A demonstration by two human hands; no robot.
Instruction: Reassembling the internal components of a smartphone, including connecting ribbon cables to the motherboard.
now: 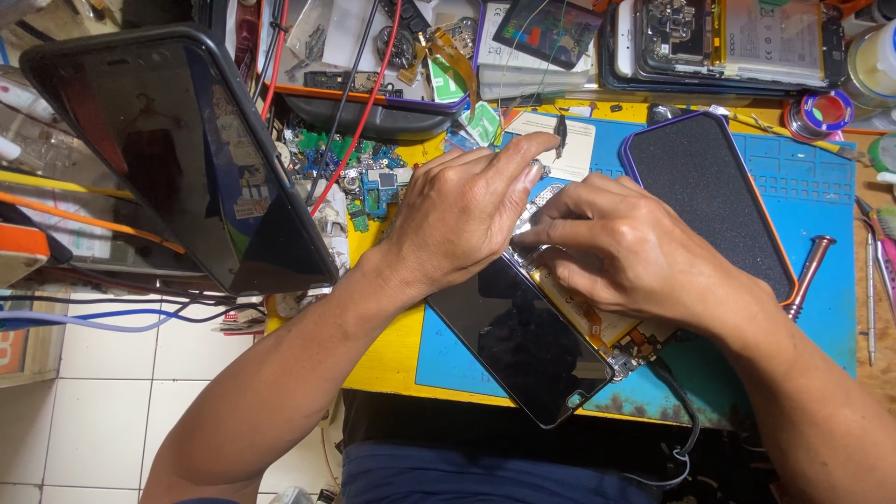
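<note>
An opened smartphone (523, 336) lies at an angle on a blue work mat (821, 215). Its dark glossy screen panel is lifted off the body, whose yellowish inner parts (616, 331) show beneath my right wrist. My left hand (462, 210) rests on the phone's upper end, fingers curled, with the fingertips at a silvery part near the top. My right hand (635, 247) lies over the phone's body, its fingertips pressed against the same spot beside the left hand's. What the fingertips pinch is hidden.
A large black tablet (177, 149) leans at the left. A dark textured phone-sized pad with a purple-orange rim (709, 187) lies on the mat. A screwdriver (810, 271), tweezers (870, 299), red and black cables (359, 103), small circuit boards (373, 182) and another opened phone (728, 37) crowd the bench.
</note>
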